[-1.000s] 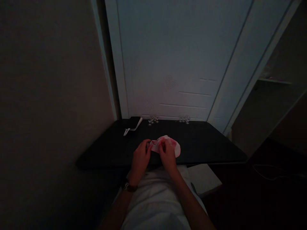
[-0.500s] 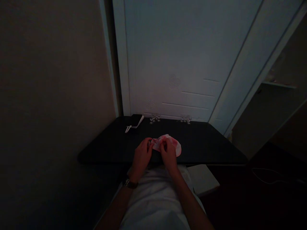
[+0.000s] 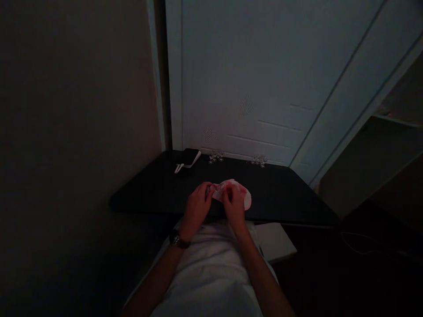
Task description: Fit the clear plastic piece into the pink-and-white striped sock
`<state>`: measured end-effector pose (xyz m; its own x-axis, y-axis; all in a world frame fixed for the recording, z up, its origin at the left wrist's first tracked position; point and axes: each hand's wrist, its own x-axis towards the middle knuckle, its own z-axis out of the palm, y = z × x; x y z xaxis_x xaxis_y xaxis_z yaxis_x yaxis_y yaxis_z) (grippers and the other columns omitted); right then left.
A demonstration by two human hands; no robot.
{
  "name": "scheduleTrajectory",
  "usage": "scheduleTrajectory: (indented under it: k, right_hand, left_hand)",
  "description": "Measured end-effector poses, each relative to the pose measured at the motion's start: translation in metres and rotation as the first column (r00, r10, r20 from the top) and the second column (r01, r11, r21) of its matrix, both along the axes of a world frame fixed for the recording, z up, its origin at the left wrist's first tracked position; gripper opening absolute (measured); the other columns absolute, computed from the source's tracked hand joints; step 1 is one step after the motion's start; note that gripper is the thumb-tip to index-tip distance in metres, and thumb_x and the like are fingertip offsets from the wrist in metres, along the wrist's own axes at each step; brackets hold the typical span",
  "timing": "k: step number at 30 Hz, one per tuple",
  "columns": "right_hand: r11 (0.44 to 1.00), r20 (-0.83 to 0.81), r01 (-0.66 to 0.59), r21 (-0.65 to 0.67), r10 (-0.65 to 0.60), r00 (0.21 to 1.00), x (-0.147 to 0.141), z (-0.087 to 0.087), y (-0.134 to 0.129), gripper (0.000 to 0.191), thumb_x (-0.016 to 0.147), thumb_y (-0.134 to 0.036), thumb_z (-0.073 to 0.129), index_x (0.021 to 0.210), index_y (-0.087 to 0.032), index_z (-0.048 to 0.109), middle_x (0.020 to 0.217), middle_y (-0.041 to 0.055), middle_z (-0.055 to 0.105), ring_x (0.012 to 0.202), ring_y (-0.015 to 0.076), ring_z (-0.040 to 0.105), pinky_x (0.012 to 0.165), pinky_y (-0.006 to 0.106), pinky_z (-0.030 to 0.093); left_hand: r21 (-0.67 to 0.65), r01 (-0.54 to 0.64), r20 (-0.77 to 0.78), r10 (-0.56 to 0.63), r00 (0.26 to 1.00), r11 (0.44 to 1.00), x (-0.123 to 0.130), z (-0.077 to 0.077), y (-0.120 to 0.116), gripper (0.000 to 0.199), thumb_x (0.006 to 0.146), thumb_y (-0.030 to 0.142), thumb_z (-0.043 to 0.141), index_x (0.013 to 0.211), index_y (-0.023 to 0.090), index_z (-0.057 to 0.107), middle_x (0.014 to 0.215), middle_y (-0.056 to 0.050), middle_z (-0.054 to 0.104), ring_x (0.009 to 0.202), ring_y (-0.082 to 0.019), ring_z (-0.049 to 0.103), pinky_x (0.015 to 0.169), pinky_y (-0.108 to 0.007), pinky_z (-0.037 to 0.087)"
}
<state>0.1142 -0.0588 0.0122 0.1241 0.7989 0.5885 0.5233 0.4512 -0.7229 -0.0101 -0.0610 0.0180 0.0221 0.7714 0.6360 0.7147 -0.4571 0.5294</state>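
Observation:
A small pink and white cloth item [image 3: 245,198] lies near the front edge of the black table [image 3: 158,189]. My left hand [image 3: 197,204], with a dark watch on its wrist, pinches the gathered left end of the cloth. Over the middle of the cloth, my right hand [image 3: 234,204] has its thumb and fingers closed on the fabric. In the dim light the fingertips and the small folds between them are hard to make out.
A dark box-like object with a white edge [image 3: 191,157] stands at the table's back left. Small clear pieces [image 3: 216,156] and more clear pieces [image 3: 258,160] sit by the white panel [image 3: 264,66]. A white box [image 3: 276,241] is below the table's front edge.
The camera view has shifted and tilted slightly, and the picture is darker. Both hands keep their hold on the cloth with hardly any movement.

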Motion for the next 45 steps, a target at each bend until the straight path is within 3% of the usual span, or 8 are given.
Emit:
scheduleTrajectory:
  k: [17, 26, 33, 39, 45]
  right_hand:
    - [1.0, 0.011, -0.018, -0.009, 0.018, 1.0, 0.0018, 0.0026, -0.0022, 0.019, 0.085, -0.023, 0.037, 0.093, -0.019, 0.054, 0.085, 0.0045, 0.061, 0.075, 0.0167, 0.055, 0.07, 0.028, 0.041]
    - [1.0, 0.016, -0.003, 0.003, 0.003, 1.0, 0.0008, 0.0052, -0.0047, 0.02, 0.087, -0.026, 0.036, 0.092, -0.019, 0.053, 0.086, 0.0047, 0.06, 0.076, 0.0165, 0.055, 0.07, 0.028, 0.04]
    - [0.999, 0.008, -0.037, 0.017, 0.037, 0.999, 0.0004, 0.0064, -0.005, 0.019, 0.086, -0.024, 0.036, 0.091, -0.019, 0.054, 0.088, 0.0047, 0.06, 0.079, 0.0168, 0.055, 0.073, 0.029, 0.041]
    - [0.999, 0.018, -0.031, -0.007, 0.031, 0.999, 0.0004, 0.0072, -0.0055, 0.018, 0.086, -0.024, 0.037, 0.091, -0.02, 0.053, 0.087, 0.0043, 0.06, 0.076, 0.0165, 0.055, 0.072, 0.028, 0.041]
    - [1.0, 0.016, -0.018, 0.013, 0.018, 1.0, 0.0012, 0.0066, -0.0052, 0.018, 0.087, -0.024, 0.036, 0.09, -0.019, 0.053, 0.088, 0.0051, 0.06, 0.08, 0.0171, 0.055, 0.075, 0.029, 0.04]
  left_hand:
    - [0.002, -0.031, -0.011, 0.031, 0.999, 1.0, 0.0014, 0.0, -0.0005, 0.021, 0.087, 0.025, 0.04, 0.103, 0.019, 0.051, 0.095, -0.006, 0.062, 0.082, -0.018, 0.059, 0.071, -0.028, 0.045]
    - [-0.035, -0.017, 0.005, 0.018, 1.0, 0.999, -0.0004, 0.0017, -0.0034, 0.028, 0.089, 0.028, 0.037, 0.113, 0.02, 0.048, 0.089, -0.005, 0.064, 0.078, -0.017, 0.061, 0.068, -0.026, 0.045]
    - [-0.013, -0.046, 0.027, 0.047, 0.999, 0.999, 0.0015, 0.0027, -0.0047, 0.027, 0.088, 0.029, 0.038, 0.111, 0.018, 0.049, 0.096, -0.007, 0.062, 0.088, -0.019, 0.059, 0.075, -0.029, 0.045]
    - [0.02, -0.044, 0.026, 0.043, 0.999, 0.999, 0.0016, -0.001, -0.0011, 0.033, 0.086, 0.017, 0.038, 0.119, 0.017, 0.044, 0.112, -0.009, 0.057, 0.099, -0.019, 0.055, 0.086, -0.032, 0.043]
    - [-0.012, -0.016, 0.03, 0.016, 0.999, 1.0, -0.0004, -0.0013, -0.0012, 0.034, 0.088, 0.022, 0.037, 0.121, 0.019, 0.045, 0.106, -0.007, 0.06, 0.092, -0.018, 0.058, 0.082, -0.029, 0.045]
